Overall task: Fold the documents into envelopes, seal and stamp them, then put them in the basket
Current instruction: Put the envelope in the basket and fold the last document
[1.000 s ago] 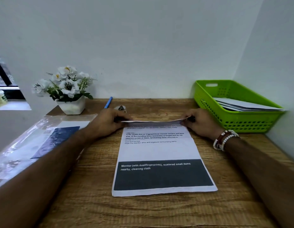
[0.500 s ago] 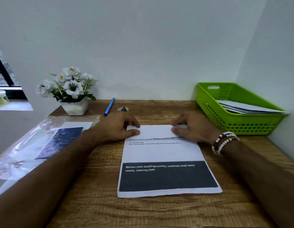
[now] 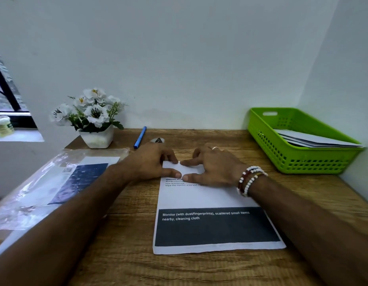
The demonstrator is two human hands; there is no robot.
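**A:** Where is the document (image 3: 210, 199) sitting?

**B:** It is lying flat on the counter (image 3: 127, 254) straight in front of the person, printed side up, with its dark band nearest the body. The far edge is turned over toward the person as a narrow white flap (image 3: 190, 169).

**A:** And what are the hands doing?

**B:** The left hand (image 3: 152, 162) and the right hand (image 3: 214, 168) are meeting at the middle of that flap, thumbs and forefingers almost touching. Their arched fingers are pressing down on the paper and gripping nothing. I judge they are setting the crease from the centre, where the pressure is stopping the flap from springing up or skewing.

**A:** Why on the bare wood?

**B:** Probably because the hard surface is giving the fold a firm backing.

**A:** And the basket (image 3: 267, 141)?

**B:** It is standing at the far right against the wall, well apart from the sheet. It is holding several flat white envelopes (image 3: 315, 139). That spot is leaving the folding area free, within easy reach of the right hand.

**A:** Anything else nearby?

**B:** A plastic sleeve (image 3: 45, 186) with more sheets is waiting at the left. A blue pen (image 3: 140, 137) and a flower pot (image 3: 96, 137) are standing at the back. A small grey thing (image 3: 158, 140) is peeking out behind the left hand, too hidden to name.

**A:** How far along is this sheet?

**B:** By my reading it is only getting its first fold.
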